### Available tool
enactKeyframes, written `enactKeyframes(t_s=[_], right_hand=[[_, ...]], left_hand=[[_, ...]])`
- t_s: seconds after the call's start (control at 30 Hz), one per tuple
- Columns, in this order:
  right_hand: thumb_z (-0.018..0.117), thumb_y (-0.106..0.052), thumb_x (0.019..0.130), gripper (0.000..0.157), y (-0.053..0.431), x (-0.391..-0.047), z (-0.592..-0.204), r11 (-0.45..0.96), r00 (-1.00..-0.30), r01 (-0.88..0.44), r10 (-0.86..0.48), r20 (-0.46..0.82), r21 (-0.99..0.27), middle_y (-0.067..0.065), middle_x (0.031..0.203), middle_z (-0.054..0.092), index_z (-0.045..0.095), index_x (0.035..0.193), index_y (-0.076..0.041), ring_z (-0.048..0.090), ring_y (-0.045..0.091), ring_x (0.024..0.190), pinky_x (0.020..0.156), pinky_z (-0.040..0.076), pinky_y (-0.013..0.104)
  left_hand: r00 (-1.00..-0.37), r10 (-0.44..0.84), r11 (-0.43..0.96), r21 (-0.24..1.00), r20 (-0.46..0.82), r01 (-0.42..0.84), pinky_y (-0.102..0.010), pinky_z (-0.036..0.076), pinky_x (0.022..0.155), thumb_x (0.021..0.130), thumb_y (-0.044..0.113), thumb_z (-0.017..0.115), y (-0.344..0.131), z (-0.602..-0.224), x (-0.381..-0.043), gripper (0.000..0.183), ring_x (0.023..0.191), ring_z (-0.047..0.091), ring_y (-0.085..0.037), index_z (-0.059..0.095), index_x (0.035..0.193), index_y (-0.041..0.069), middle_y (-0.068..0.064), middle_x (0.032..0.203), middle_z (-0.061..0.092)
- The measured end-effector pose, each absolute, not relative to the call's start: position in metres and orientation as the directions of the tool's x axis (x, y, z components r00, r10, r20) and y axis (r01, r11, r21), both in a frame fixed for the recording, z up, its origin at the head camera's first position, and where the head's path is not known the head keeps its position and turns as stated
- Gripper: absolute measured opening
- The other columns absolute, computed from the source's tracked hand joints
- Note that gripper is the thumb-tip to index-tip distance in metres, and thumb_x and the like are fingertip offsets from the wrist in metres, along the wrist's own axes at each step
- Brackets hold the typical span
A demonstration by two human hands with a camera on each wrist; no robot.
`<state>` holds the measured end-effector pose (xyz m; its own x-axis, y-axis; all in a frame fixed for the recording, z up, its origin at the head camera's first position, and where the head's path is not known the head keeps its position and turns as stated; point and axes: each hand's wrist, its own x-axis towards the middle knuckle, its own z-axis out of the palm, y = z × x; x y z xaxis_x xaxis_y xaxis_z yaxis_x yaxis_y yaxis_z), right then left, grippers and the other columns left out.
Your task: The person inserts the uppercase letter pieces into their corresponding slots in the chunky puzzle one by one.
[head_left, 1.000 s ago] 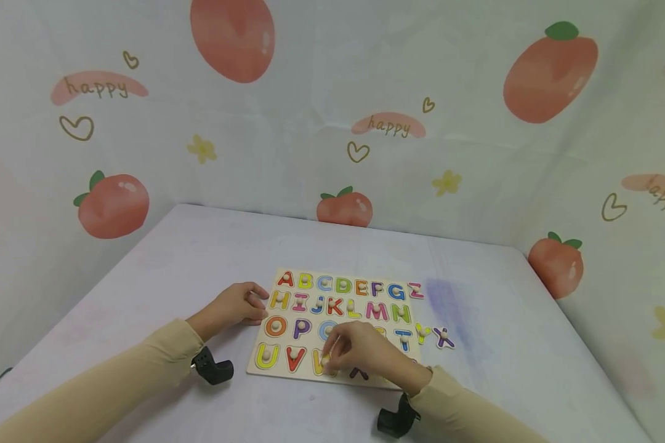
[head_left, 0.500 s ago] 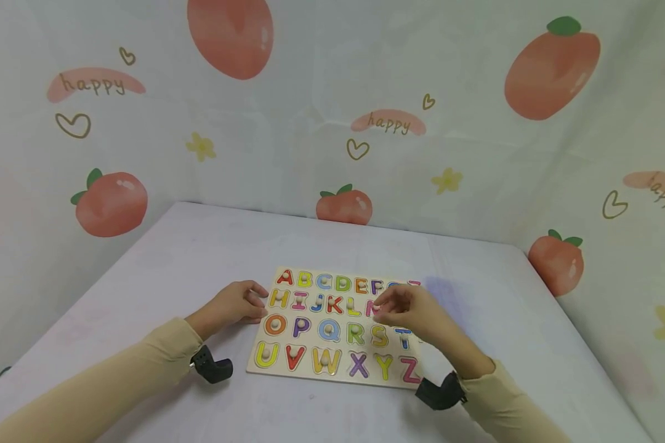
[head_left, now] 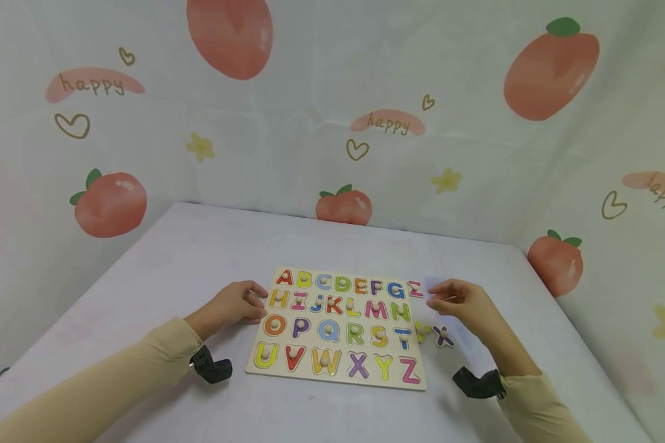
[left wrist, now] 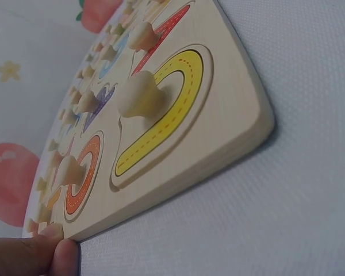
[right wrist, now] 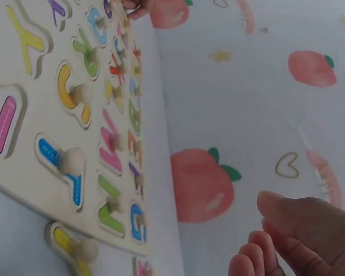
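Observation:
A wooden alphabet puzzle board [head_left: 342,373] lies flat on the table, with knobbed letter pieces from A to W in their slots. Its X, Y and Z slots in the bottom row show only printed letters. My left hand [head_left: 237,304] pinches the board's left edge; in the left wrist view the thumb [left wrist: 53,232] lies at the edge near the orange O piece [left wrist: 91,169]. My right hand [head_left: 465,303] hovers right of the board, holding nothing, its thumb and fingers apart. Nearest to it is the pink Z piece [head_left: 415,289] at the board's upper right corner.
Right of the board lie the yellow Y piece [head_left: 423,332], by its edge, and the purple X piece [head_left: 443,336]. White tablecloth [head_left: 210,246] covers the table. A fruit-printed cloth [head_left: 299,123] hangs behind. Each wrist wears a black camera [head_left: 479,383].
My right hand has left the W piece in the bottom row, crossed over the board and moved right, beside the loose Z piece. The left hand stays at the board's edge.

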<state>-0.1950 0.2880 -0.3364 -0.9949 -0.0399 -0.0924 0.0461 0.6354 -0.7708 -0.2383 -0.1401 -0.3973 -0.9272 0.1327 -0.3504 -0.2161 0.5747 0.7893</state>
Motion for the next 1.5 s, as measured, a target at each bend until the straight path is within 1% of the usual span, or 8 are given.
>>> enactKeyframes(t_s=[0.13,0.3,0.4,0.63,0.93,1.13,1.33,1.5], right_hand=[[0.071,-0.024,0.088,0.039,0.302,-0.195,-0.351,0.643,-0.990,0.107,0.002,-0.139,-0.758,0.008,0.097,0.065,0.062,0.115,0.002,0.061,0.017,0.087,0.076,0.056,0.025],[0.073,-0.024,0.087,0.037,0.316,-0.194,-0.369,0.666,-0.982,0.160,0.031,-0.188,-0.729,0.006,0.095,0.066,0.064,0.113,0.000,0.059,0.016,0.087,0.074,0.053,0.024],[0.075,-0.021,0.084,0.034,0.323,-0.192,-0.378,0.688,-0.978,0.161,0.015,-0.208,-0.708,0.004,0.093,0.067,0.066,0.109,0.001,0.059,0.016,0.086,0.072,0.050,0.025],[0.076,-0.010,0.081,0.027,0.329,-0.190,-0.392,0.699,-0.969,0.153,-0.033,-0.245,-0.699,0.002,0.086,0.066,0.068,0.104,0.003,0.058,0.015,0.079,0.064,0.051,0.023],[0.074,-0.008,0.082,0.019,0.327,-0.190,-0.390,0.725,-0.960,0.182,-0.015,-0.279,-0.664,0.001,0.076,0.064,0.070,0.097,0.002,0.055,0.015,0.070,0.059,0.049,0.024],[0.076,-0.017,0.082,0.022,0.314,-0.192,-0.379,0.744,-0.965,0.181,0.010,-0.261,-0.644,0.001,0.077,0.067,0.072,0.097,-0.002,0.056,0.015,0.072,0.065,0.048,0.027],[0.077,-0.018,0.082,0.022,0.278,-0.188,-0.364,0.704,-0.980,0.097,-0.056,-0.192,-0.704,0.002,0.080,0.069,0.071,0.096,-0.003,0.060,0.016,0.074,0.072,0.055,0.029],[0.078,-0.017,0.080,0.016,0.242,-0.179,-0.361,0.680,-0.980,0.049,-0.110,-0.168,-0.732,0.000,0.077,0.067,0.072,0.090,-0.006,0.059,0.014,0.071,0.066,0.054,0.024]], left_hand=[[-0.926,0.132,0.577,0.787,-0.354,-0.219,-0.024,0.058,0.066,0.083,0.005,0.073,-0.139,-0.396,-0.238,0.040,0.073,0.061,-0.014,0.056,0.118,-0.001,-0.010,0.092,0.063],[-0.925,0.133,0.569,0.791,-0.357,-0.224,-0.024,0.058,0.066,0.083,0.004,0.073,-0.139,-0.395,-0.237,0.040,0.072,0.061,-0.014,0.056,0.118,-0.001,-0.010,0.092,0.062],[-0.925,0.130,0.571,0.790,-0.356,-0.224,-0.024,0.058,0.066,0.083,0.005,0.073,-0.139,-0.395,-0.237,0.040,0.073,0.061,-0.014,0.056,0.118,-0.001,-0.010,0.092,0.063],[-0.928,0.133,0.562,0.798,-0.347,-0.218,-0.025,0.058,0.067,0.082,0.004,0.073,-0.140,-0.397,-0.237,0.040,0.073,0.061,-0.014,0.056,0.118,-0.001,-0.011,0.092,0.062],[-0.926,0.146,0.543,0.811,-0.348,-0.219,-0.024,0.058,0.067,0.082,0.003,0.073,-0.140,-0.395,-0.237,0.040,0.073,0.061,-0.014,0.055,0.118,-0.002,-0.011,0.092,0.062],[-0.925,0.134,0.559,0.798,-0.355,-0.225,-0.024,0.058,0.066,0.082,0.004,0.073,-0.140,-0.396,-0.238,0.040,0.072,0.061,-0.014,0.056,0.118,-0.001,-0.010,0.091,0.062],[-0.926,0.132,0.561,0.797,-0.353,-0.224,-0.024,0.058,0.066,0.082,0.004,0.074,-0.140,-0.397,-0.238,0.041,0.073,0.061,-0.015,0.056,0.118,-0.001,-0.010,0.092,0.062],[-0.927,0.136,0.553,0.803,-0.350,-0.222,-0.024,0.058,0.066,0.082,0.003,0.073,-0.140,-0.398,-0.238,0.040,0.073,0.061,-0.014,0.056,0.118,-0.001,-0.011,0.092,0.062]])
